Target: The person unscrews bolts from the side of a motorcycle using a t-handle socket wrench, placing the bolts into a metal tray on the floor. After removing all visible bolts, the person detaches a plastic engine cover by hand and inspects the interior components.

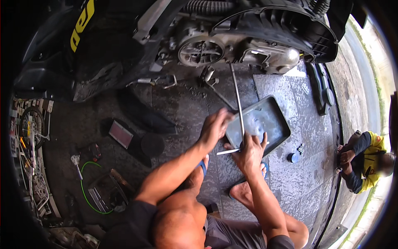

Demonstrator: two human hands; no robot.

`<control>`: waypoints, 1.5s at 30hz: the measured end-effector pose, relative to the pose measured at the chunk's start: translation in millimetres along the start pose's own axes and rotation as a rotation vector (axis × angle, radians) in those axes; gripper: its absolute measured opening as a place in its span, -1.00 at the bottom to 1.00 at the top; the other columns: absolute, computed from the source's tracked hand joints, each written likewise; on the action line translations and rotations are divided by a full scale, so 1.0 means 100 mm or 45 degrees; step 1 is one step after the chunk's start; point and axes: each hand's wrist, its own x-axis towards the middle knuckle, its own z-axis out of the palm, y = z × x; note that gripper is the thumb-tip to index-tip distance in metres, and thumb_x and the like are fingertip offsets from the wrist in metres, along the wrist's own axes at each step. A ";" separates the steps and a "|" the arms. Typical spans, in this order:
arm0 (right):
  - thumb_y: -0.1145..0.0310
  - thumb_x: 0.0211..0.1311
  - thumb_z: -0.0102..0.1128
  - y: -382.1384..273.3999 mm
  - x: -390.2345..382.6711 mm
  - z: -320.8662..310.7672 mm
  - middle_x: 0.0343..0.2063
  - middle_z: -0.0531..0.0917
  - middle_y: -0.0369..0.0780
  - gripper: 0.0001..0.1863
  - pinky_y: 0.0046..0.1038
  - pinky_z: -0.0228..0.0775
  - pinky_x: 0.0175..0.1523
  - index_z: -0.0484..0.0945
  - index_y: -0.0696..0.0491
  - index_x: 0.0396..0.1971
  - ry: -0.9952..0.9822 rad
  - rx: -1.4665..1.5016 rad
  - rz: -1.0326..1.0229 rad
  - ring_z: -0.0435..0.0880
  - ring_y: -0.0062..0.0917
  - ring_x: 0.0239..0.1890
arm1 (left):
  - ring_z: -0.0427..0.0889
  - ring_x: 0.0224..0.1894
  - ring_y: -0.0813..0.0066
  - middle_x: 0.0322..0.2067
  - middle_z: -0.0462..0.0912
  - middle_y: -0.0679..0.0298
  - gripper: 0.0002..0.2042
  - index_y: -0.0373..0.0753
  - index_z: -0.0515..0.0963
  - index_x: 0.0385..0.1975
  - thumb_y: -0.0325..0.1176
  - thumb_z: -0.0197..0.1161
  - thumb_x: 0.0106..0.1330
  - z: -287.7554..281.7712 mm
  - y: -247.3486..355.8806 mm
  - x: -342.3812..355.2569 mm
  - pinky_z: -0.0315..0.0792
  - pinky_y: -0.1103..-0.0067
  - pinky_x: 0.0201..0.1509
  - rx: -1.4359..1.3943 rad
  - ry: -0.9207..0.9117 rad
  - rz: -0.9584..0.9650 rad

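My right hand (251, 153) is closed around the crossbar of a T-handle wrench (237, 94). The wrench's long shaft runs up to the underside of a scooter engine (257, 54), where its tip meets the casing. My left hand (214, 129), smeared by motion, is beside the shaft over the left edge of a tray; its fingers are too blurred to read. That dark rectangular tray (283, 132) lies on the floor under the wrench, with some wet-looking residue in it. A round finned wheel (201, 51) shows on the engine's exposed left part.
A blue cap (293, 157) and several small rollers (301, 148) lie right of the tray. A long black cover (320, 89) lies farther right. At left are a drill (90, 152), a green hose (85, 191) and dark panels (143, 112). A person in yellow (369, 162) sits at the right edge.
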 end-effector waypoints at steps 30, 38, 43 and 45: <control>0.34 0.20 0.19 -0.10 -0.67 -0.11 -0.47 0.53 -0.06 -0.83 -0.14 0.20 -0.08 0.51 0.14 -0.47 -0.055 0.293 0.228 0.44 -0.06 -0.28 | 0.28 -0.71 0.74 -0.67 0.47 0.40 -0.70 -0.24 0.54 -0.37 -0.11 0.14 0.40 -0.81 -0.67 0.36 0.11 0.71 -0.70 0.409 0.393 -0.376; 0.21 0.35 0.01 -0.31 -0.94 -0.19 -0.48 0.50 0.08 -0.66 -0.04 0.12 0.03 0.50 0.17 -0.51 -0.046 0.349 0.344 0.37 0.02 -0.27 | 0.28 -0.67 0.76 -0.43 0.63 0.32 -0.90 -0.18 0.52 -0.25 -0.33 0.18 0.37 -1.02 -0.72 0.47 0.18 0.74 -0.63 -0.623 0.394 -0.356; 0.24 0.33 0.04 -0.34 -1.03 -0.15 -0.57 0.49 0.02 -0.67 0.01 0.03 0.10 0.49 0.18 -0.54 -0.043 0.577 0.288 0.39 -0.03 -0.36 | 0.25 -0.68 0.76 -0.24 0.69 0.14 -0.85 -0.17 0.47 -0.31 -0.25 0.08 0.43 -0.96 -0.45 0.60 0.17 0.77 -0.63 -0.647 0.270 -0.237; 0.26 0.33 0.03 -0.30 -1.05 -0.09 -0.63 0.48 -0.03 -0.67 0.06 -0.06 0.18 0.48 0.18 -0.55 -0.074 0.500 0.246 0.39 -0.09 -0.44 | 0.24 -0.69 0.77 -0.24 0.70 0.13 -0.84 -0.16 0.47 -0.33 -0.23 0.08 0.43 -0.89 -0.31 0.65 0.16 0.78 -0.64 -0.692 0.255 -0.259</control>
